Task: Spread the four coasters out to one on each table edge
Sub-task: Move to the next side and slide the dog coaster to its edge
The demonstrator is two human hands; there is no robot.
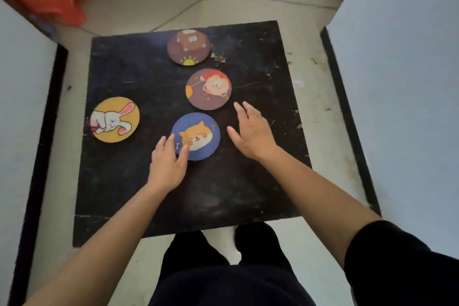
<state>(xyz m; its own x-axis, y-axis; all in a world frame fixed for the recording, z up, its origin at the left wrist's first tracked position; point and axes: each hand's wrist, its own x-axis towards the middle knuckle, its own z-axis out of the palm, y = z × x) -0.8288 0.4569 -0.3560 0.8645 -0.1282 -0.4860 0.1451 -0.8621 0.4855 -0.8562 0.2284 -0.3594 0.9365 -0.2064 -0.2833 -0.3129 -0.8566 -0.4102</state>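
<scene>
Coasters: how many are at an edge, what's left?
Two look placed: the yellow rabbit coaster at the left edge of the black table and the brown bear coaster at the far edge. In hand: left hand fingers rest on the blue dog coaster. Left: the monkey coaster sits mid-table; right hand hovers open beside it.

black table (139, 194): four round coasters (208, 89) lying flat, apart.

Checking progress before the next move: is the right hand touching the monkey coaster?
No: the right hand hovers open beside the monkey coaster, with dark table visible between fingertips and coaster.
</scene>
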